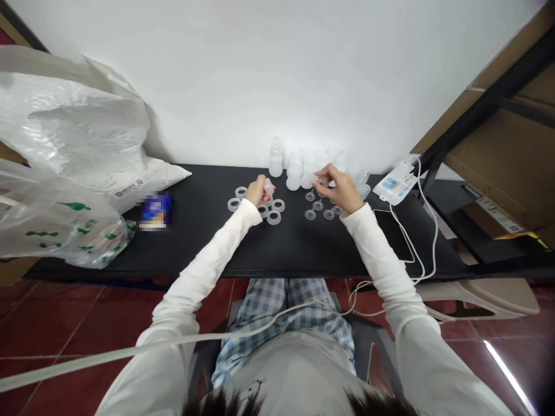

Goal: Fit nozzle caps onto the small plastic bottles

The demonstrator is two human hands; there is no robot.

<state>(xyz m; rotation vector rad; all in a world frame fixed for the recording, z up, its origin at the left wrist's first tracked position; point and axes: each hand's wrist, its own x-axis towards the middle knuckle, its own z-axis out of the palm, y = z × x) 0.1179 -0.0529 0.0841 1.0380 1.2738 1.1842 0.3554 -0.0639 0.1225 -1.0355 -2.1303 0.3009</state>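
My left hand (pixel 256 190) is closed around a small translucent bottle part (pixel 269 186), its exact shape partly hidden by the fingers. Around and below that hand lie several translucent screw rings (pixel 274 217) on the black table. My right hand (pixel 339 188) pinches a clear bottle teat (pixel 319 180) between thumb and fingertips, partly hidden by the fingers. Several clear teats (pixel 310 214) rest on the table under and beside it. One capped baby bottle (pixel 276 158) stands upright against the wall, between the hands. Several white bottles (pixel 294 171) are grouped to its right, some behind my right hand.
White plastic bags (pixel 73 133) and a blue packet (pixel 155 211) occupy the table's left side. On the right are a white plastic case (pixel 396 182), a dark phone (pixel 393 237) and white cables (pixel 433 231). A black-framed shelf (pixel 477 107) with cardboard borders the right.
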